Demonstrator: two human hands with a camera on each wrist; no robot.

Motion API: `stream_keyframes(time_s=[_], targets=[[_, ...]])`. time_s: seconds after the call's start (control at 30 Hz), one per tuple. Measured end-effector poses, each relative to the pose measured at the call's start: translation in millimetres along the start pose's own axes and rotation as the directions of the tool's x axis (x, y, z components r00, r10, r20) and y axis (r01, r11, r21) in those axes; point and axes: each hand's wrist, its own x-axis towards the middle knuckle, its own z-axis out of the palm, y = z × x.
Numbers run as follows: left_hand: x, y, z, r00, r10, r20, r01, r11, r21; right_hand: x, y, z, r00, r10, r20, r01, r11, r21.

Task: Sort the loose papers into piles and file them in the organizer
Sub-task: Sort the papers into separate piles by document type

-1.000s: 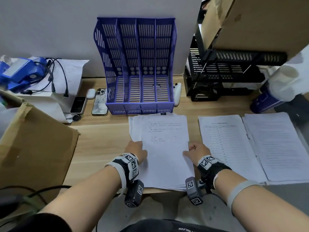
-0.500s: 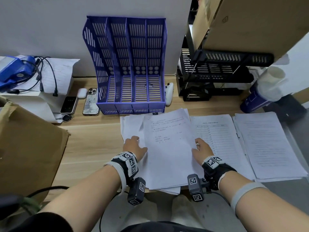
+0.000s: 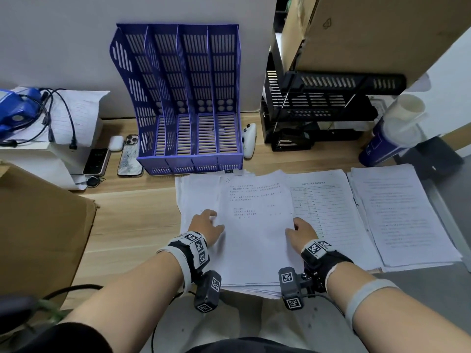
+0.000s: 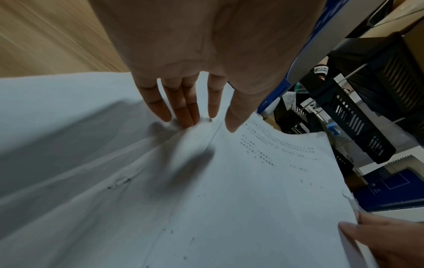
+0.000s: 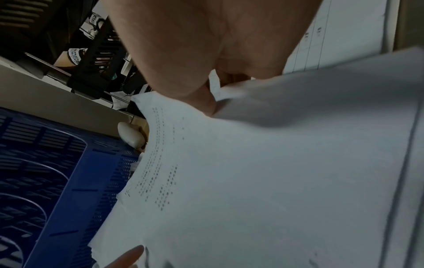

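**Top sheets sliding right off the near stack**

Nearest me, at 6 o'clock, the main stack of papers [image 3: 244, 271] overhangs the front edge of the desk [image 3: 132, 215]. My left hand [image 3: 205, 226] lies flat on its left part, fingers [image 4: 181, 110] straight and pressing down, gripping nothing. My right hand [image 3: 300, 234] pinches the right edge of the top sheets [image 3: 254, 212], thumb on top and fingers curled beneath, as the right wrist view shows.

A second ago the stack was squared and both hands framed it. Now the top sheets have swung toward 1 o'clock, baring the sheets below on the left, and their right edge overlaps the table-form pile [image 3: 328, 212] at 2 o'clock. I read this as peeling a batch off while the left hand pins the rest, so sorting is underway and filing has not begun.

Further right, at 3 o'clock, lies a third pile of printed pages [image 3: 400, 215], just beside the form pile.

Beyond, at 12 o'clock, the blue organizer [image 3: 188, 159] stands against the wall, its slots holding no paper that I can see. Two phones [image 3: 114, 159] lie at 10 o'clock beside it, and a black wire rack [image 3: 318, 108] stands at 1 o'clock.

My next concern is landing the batch on the right pile without dragging the lower sheets.
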Motion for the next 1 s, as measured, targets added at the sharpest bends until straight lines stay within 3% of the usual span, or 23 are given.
stream_keyframes(time_s=[0.2, 0.37, 0.53, 0.77, 0.9, 1.0], targets=[[1, 8, -2, 0.998, 0.052, -0.03, -0.054, 0.998, -0.045, -6, 3, -9, 0.992, -0.109, -0.068, 0.109, 0.994, 0.0], [2, 26, -3, 0.996, 0.086, -0.034, -0.091, 0.968, -0.234, -11, 7, -20, 0.994, -0.083, -0.066, 0.084, 0.996, 0.011], [-3, 36, -10, 0.987, 0.14, -0.076, -0.159, 0.88, -0.447, -11, 10, -22, 0.999, -0.024, -0.037, 0.025, 0.999, 0.031], [-13, 36, -6, 0.923, 0.381, -0.042, -0.376, 0.876, -0.302, -10, 4, -14, 0.999, 0.041, 0.031, -0.045, 0.992, 0.12], [-20, 38, 0, 0.879, 0.453, -0.149, -0.475, 0.857, -0.198, -8, -1, -12, 0.996, 0.068, 0.055, -0.075, 0.989, 0.129], [-19, 32, 0, 0.828, 0.509, -0.236, -0.52, 0.854, 0.017, -7, -1, -11, 0.994, 0.095, 0.048, -0.1, 0.988, 0.114]])
